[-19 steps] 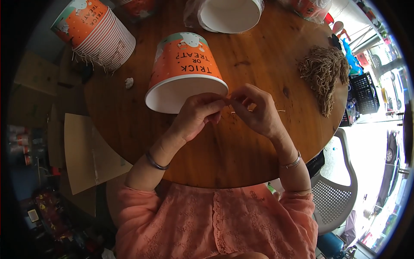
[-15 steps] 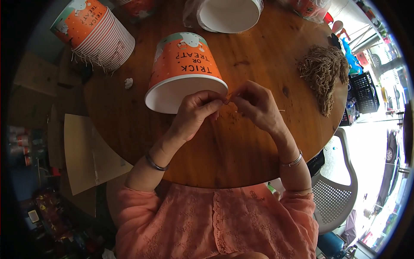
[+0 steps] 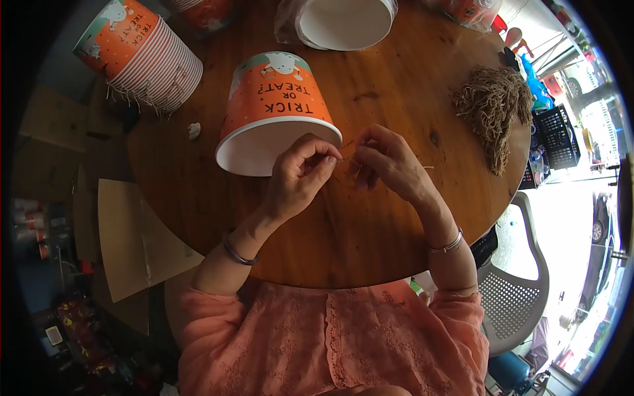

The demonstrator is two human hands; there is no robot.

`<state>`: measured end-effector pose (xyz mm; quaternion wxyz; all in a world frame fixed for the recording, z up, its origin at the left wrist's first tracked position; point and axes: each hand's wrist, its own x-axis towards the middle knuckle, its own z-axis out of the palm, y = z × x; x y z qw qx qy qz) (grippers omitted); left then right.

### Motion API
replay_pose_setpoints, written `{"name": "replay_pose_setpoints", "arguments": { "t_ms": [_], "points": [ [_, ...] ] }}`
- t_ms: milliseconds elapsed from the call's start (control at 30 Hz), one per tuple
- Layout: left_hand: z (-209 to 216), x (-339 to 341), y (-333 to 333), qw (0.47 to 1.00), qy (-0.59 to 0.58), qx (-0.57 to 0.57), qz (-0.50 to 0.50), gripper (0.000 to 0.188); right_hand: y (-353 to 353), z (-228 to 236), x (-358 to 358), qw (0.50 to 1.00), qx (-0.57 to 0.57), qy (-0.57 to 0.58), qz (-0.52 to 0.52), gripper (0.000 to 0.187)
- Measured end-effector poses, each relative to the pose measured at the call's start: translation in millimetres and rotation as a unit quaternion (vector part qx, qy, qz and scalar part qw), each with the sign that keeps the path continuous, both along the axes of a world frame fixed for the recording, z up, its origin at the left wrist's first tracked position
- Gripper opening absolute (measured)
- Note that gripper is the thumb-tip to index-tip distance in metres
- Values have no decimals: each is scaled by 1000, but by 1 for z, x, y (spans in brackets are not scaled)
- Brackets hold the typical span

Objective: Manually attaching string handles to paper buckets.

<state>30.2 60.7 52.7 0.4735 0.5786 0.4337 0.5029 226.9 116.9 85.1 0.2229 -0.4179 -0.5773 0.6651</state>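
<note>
An orange, green and white paper bucket (image 3: 277, 92) lies on its side on the round wooden table, its white open mouth toward me. Just right of its rim, my left hand (image 3: 302, 173) pinches a thin piece of string (image 3: 346, 158) between thumb and forefinger. The string runs across a small gap to my right hand (image 3: 391, 164), whose bent thumb and forefinger close on its other end. Whether the string is fastened to the rim cannot be made out. A bundle of tan twine strands (image 3: 494, 109) rests on the table at the right.
A tall nested stack of matching buckets (image 3: 162, 66), with strings hanging off it, leans at the far left. Plastic-wrapped white tubs (image 3: 347, 23) lie at the back. A crumpled white scrap (image 3: 193, 131) is left of the bucket. Beyond the table's right edge stand a grey chair (image 3: 512, 303) and black crate (image 3: 557, 137).
My hands have drawn slightly apart, stretching the string between them. The left hand has shifted a little left and turned. The bucket appears slightly farther left.
</note>
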Motion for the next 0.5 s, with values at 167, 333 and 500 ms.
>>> {"name": "replay_pose_setpoints", "arguments": {
  "t_ms": [167,333,500],
  "points": [
    [3,3,1,992,91,86,4,2,0,-5,-1,999,40,-23,-22,9],
    [0,6,-1,968,173,183,13,3,-5,-19,-5,966,222,-73,-108,10],
    [-1,7,-4,979,163,111,46,5,-9,-3,-6,949,258,-104,-150,11]
  ]
}}
